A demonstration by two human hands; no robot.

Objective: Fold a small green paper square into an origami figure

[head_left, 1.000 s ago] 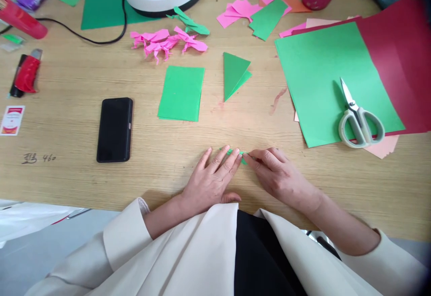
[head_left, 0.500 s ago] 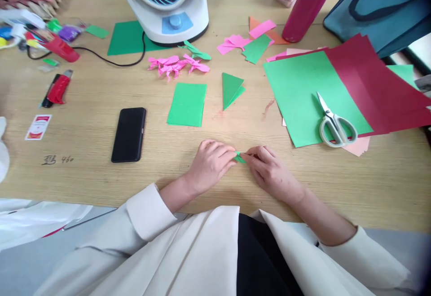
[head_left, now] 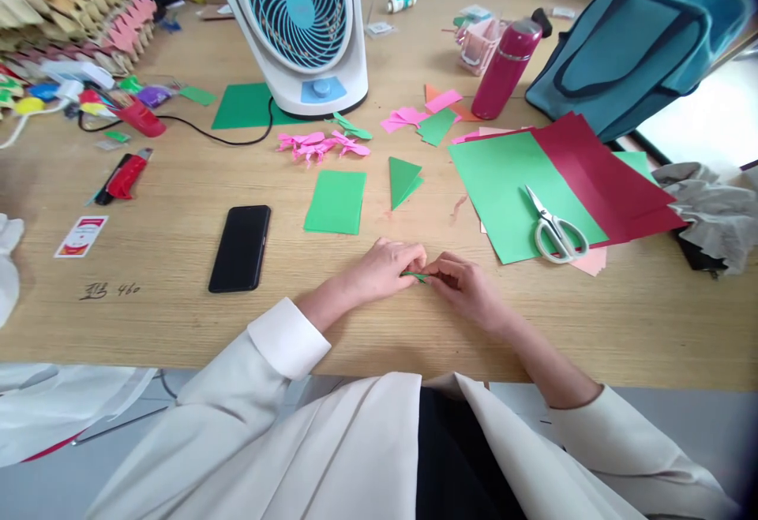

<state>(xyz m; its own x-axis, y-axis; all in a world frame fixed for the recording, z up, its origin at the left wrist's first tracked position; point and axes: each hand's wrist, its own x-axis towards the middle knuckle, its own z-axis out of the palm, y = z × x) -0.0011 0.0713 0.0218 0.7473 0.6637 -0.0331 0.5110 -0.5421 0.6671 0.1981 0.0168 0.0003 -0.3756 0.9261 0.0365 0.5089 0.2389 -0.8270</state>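
Between my two hands is a small folded piece of green paper (head_left: pixel 416 276), mostly hidden by the fingers. My left hand (head_left: pixel 391 266) pinches its left end, palm down. The fingers of my right hand (head_left: pixel 465 283) close on its right end. Beyond the hands lies a folded green paper triangle (head_left: pixel 404 181), partly opened out. Left of that triangle sits a stack of green paper rectangles (head_left: pixel 335 203). Several pink folded paper figures (head_left: pixel 313 147) lie farther back, with a green folded one (head_left: pixel 350 127) beside them.
A black phone (head_left: pixel 240 248) lies to the left, and a red box cutter (head_left: pixel 127 176) beyond it. White-handled scissors (head_left: pixel 560 236) rest on green and red sheets (head_left: pixel 503 181) at right. A fan (head_left: pixel 320 98), a red bottle (head_left: pixel 503 74) and a teal bag (head_left: pixel 621 54) stand behind.
My view has tilted up, showing more of the table's back. Both hands still hold the green paper, which now shows more edge-on, with my left fingers drawn up higher over it.
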